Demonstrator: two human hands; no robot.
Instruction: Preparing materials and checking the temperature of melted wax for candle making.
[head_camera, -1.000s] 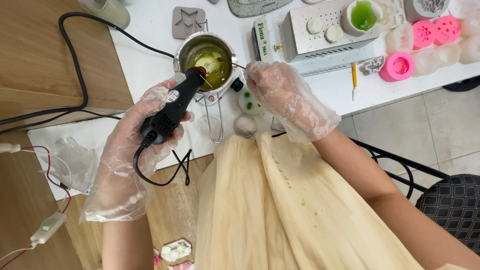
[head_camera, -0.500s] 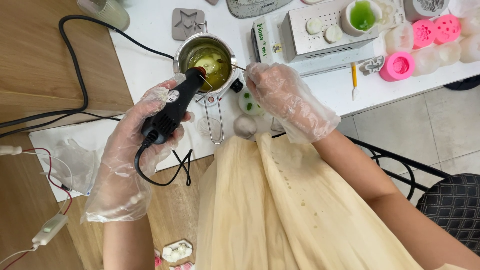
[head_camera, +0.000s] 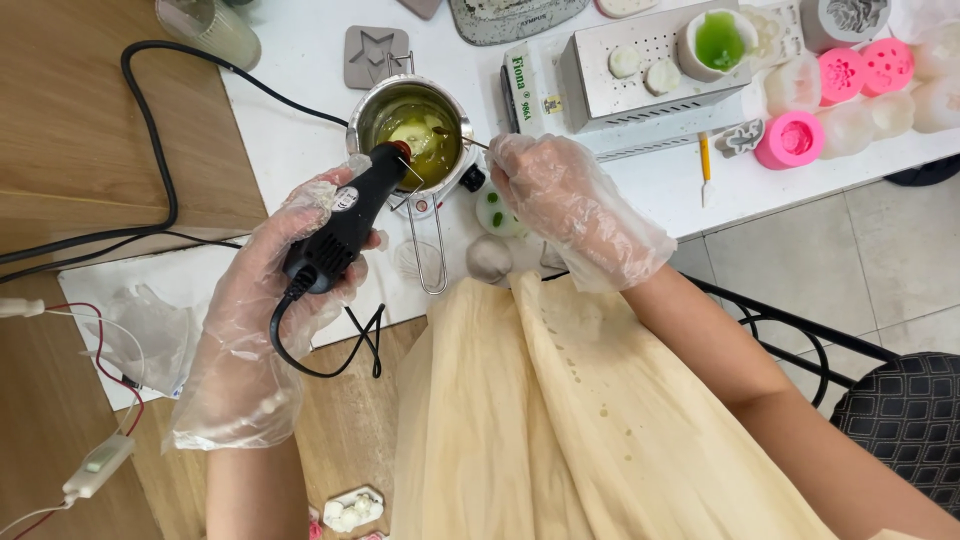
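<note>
Overhead, crinkly-gloved left hand (head_camera: 285, 290) around matte black corded tool (head_camera: 345, 225), beside shiny steel pot (head_camera: 412, 130).

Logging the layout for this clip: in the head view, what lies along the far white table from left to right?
Grey star mould → steel pot of yellowish liquid → perforated metal box → cup of green liquid → pink moulds.
</note>
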